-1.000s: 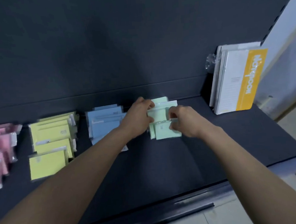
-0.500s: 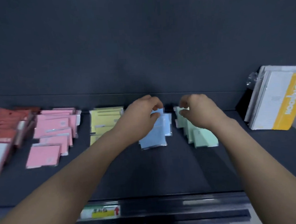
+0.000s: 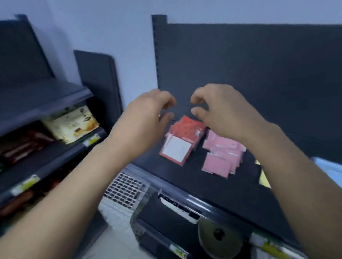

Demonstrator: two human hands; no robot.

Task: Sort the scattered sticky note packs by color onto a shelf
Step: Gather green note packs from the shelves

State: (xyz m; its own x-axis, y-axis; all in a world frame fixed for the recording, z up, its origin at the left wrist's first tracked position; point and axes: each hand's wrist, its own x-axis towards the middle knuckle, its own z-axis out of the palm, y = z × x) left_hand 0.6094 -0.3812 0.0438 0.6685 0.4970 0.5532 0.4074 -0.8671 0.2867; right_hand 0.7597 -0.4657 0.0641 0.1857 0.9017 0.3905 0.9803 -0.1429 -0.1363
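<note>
Shelf (image 3: 191, 180): dark, with a dark back panel.
Red packs (image 3: 188, 128): stacked at the shelf's far left; the nearest pack (image 3: 177, 151) shows a white face.
Pink packs (image 3: 221, 156): just right of the red, overlapping one another.
Yellow packs (image 3: 264, 178): a sliver, further right, mostly hidden behind the right forearm.
Blue packs (image 3: 339, 173): at the right edge, blurred.
Left hand (image 3: 145, 121): above the shelf's left end, fingers loosely curled, thumb apart, empty.
Right hand (image 3: 223, 114): over the red packs, same pose, empty.
Rack (image 3: 34, 105): far left, stocked with goods.
</note>
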